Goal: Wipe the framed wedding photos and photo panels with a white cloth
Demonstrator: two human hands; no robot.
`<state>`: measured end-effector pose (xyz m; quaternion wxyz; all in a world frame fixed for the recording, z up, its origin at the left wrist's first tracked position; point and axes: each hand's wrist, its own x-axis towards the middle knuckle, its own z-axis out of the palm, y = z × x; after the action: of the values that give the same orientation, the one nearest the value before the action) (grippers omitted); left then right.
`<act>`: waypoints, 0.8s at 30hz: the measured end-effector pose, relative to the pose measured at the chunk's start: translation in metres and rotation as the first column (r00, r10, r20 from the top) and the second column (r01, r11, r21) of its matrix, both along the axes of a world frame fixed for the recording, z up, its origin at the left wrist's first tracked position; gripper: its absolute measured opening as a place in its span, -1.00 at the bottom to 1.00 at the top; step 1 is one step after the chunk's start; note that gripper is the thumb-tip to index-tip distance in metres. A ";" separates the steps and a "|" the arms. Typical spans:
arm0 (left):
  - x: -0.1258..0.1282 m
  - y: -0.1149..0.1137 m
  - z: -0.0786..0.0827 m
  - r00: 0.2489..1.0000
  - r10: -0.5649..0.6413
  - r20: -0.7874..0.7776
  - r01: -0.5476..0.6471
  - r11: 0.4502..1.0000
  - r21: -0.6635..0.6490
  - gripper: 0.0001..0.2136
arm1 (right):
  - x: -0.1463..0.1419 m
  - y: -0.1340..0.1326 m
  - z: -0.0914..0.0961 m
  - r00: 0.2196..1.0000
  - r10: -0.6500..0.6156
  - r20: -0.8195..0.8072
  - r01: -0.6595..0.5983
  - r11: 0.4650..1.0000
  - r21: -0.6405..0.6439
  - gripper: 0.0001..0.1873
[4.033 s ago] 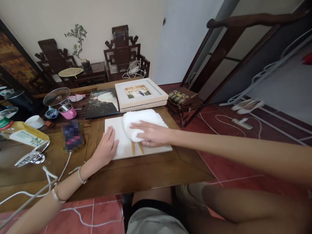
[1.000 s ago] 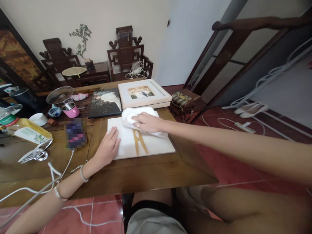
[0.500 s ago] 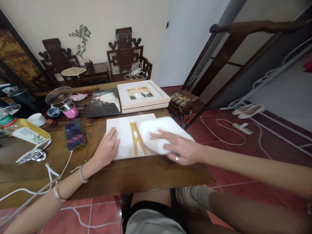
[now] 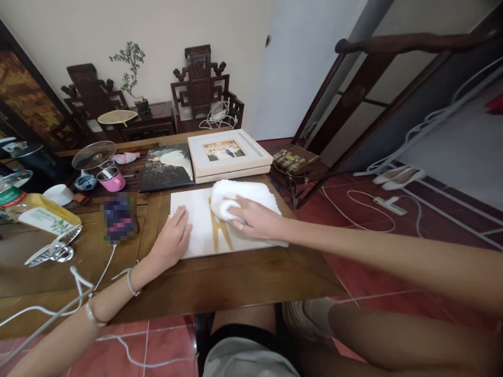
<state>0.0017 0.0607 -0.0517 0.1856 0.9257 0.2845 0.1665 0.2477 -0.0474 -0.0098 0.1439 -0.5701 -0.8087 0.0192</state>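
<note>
A white flat frame back (image 4: 198,230) with a gold stand piece (image 4: 220,234) lies face down on the wooden table (image 4: 220,283). My left hand (image 4: 171,238) rests flat on its left edge, fingers stretched out. My right hand (image 4: 253,220) presses a white folded cloth (image 4: 243,196) onto the frame's upper right part, fingers curled over the cloth.
Behind the frame lie a stacked white picture frame (image 4: 228,152) and a dark photo print (image 4: 167,166). A pink cup (image 4: 112,179), small fan (image 4: 93,154), yellow packet (image 4: 41,217) and white cables (image 4: 78,285) sit left. A plaid bag (image 4: 293,158) rests on a stool to the right.
My right hand swept the cloth from the frame's far edge out to the lower right, then back up over the middle. My left hand stayed in place.
</note>
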 end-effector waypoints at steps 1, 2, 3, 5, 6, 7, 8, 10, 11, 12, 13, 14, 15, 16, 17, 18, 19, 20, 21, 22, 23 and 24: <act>0.000 0.001 0.001 1.000 0.005 0.024 -0.005 1.000 -0.011 -0.55 | -0.003 0.009 0.001 1.000 -0.031 0.004 0.031 1.000 -0.001 -0.79; 0.001 0.002 0.003 0.999 0.018 0.050 -0.017 1.000 -0.023 -0.56 | -0.007 0.017 0.002 0.998 -0.055 0.007 0.055 0.998 -0.001 -0.78; 0.001 0.003 0.005 0.996 0.039 0.076 -0.037 0.999 -0.038 -0.56 | -0.012 0.022 0.002 0.998 -0.066 0.009 0.066 0.998 0.004 -0.77; 0.001 0.006 0.008 0.987 0.099 0.124 -0.091 0.994 -0.068 -0.57 | -0.022 0.024 0.000 1.000 -0.008 0.030 0.008 1.000 0.018 -0.76; 0.001 0.009 0.009 0.980 0.134 0.147 -0.124 0.989 -0.079 -0.56 | -0.027 0.021 -0.001 0.997 0.064 0.050 -0.066 0.998 0.022 -0.75; 0.000 0.012 0.009 0.971 0.170 0.170 -0.158 0.984 -0.086 -0.56 | -0.032 0.016 -0.002 0.986 0.151 0.070 -0.153 0.988 0.023 -0.75; -0.001 0.014 0.009 0.961 0.202 0.188 -0.187 0.978 -0.091 -0.57 | -0.036 0.009 -0.002 0.967 0.240 0.087 -0.242 0.970 0.020 -0.75; -0.004 0.020 0.008 0.946 0.257 0.197 -0.242 0.965 -0.096 -0.57 | -0.039 -0.007 -0.002 0.922 0.376 0.095 -0.379 0.926 0.004 -0.76; -0.006 0.023 0.007 0.940 0.286 0.185 -0.271 0.957 -0.103 -0.57 | -0.038 -0.015 -0.001 0.911 0.403 0.089 -0.404 0.915 -0.004 -0.77; -0.007 0.025 0.006 0.934 0.315 0.167 -0.298 0.947 -0.115 -0.57 | -0.034 -0.022 0.000 0.913 0.400 0.081 -0.401 0.916 -0.011 -0.77; -0.008 0.026 0.005 0.928 0.340 0.152 -0.322 0.938 -0.132 -0.56 | -0.028 -0.027 0.001 0.927 0.367 0.077 -0.367 0.930 -0.018 -0.78; -0.009 0.028 0.005 0.921 0.360 0.147 -0.338 0.928 -0.153 -0.55 | -0.019 -0.032 0.002 0.950 0.304 0.076 -0.303 0.953 -0.026 -0.78; -0.009 0.029 0.004 0.914 0.375 0.155 -0.346 0.920 -0.183 -0.54 | -0.009 -0.035 0.001 0.974 0.213 0.077 -0.211 0.977 -0.032 -0.79; -0.009 0.030 0.003 0.908 0.382 0.173 -0.341 0.912 -0.226 -0.52 | 0.003 -0.038 0.000 0.991 0.106 0.076 -0.104 0.994 -0.037 -0.79; -0.008 0.030 0.003 0.900 0.387 0.200 -0.325 0.902 -0.283 -0.51 | 0.014 -0.039 -0.001 0.998 0.000 0.068 0.003 0.999 -0.045 -0.80; -0.008 0.031 0.003 0.888 0.397 0.233 -0.303 0.885 -0.354 -0.50 | 0.025 -0.040 -0.004 0.995 -0.088 0.053 0.091 0.994 -0.056 -0.80; -0.007 0.031 0.004 0.872 0.411 0.266 -0.273 0.859 -0.433 -0.49 | 0.034 -0.040 -0.006 0.988 -0.152 0.032 0.154 0.986 -0.069 -0.79; -0.005 0.031 0.005 0.853 0.430 0.295 -0.239 0.826 -0.511 -0.47 | 0.041 -0.041 -0.009 0.982 -0.187 0.010 0.188 0.979 -0.079 -0.78; -0.004 0.032 0.007 0.832 0.454 0.318 -0.209 0.789 -0.578 -0.46 | 0.046 -0.041 -0.011 0.980 -0.198 -0.010 0.196 0.977 -0.085 -0.78; -0.003 0.032 0.009 0.809 0.483 0.335 -0.188 0.753 -0.631 -0.44 | 0.048 -0.041 -0.013 0.981 -0.191 -0.023 0.188 0.978 -0.088 -0.77; -0.002 0.031 0.012 0.786 0.513 0.344 -0.176 0.720 -0.671 -0.43 | 0.049 -0.041 -0.014 0.983 -0.179 -0.031 0.176 0.980 -0.089 -0.77; -0.002 0.031 0.015 0.766 0.542 0.345 -0.171 0.689 -0.704 -0.43 | 0.048 -0.042 -0.015 0.985 -0.168 -0.034 0.165 0.982 -0.089 -0.76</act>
<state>-0.0002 0.0919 -0.0365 0.5196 0.6455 0.4430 0.3421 0.2958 -0.0892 -0.0251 0.1373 -0.6409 -0.7534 0.0538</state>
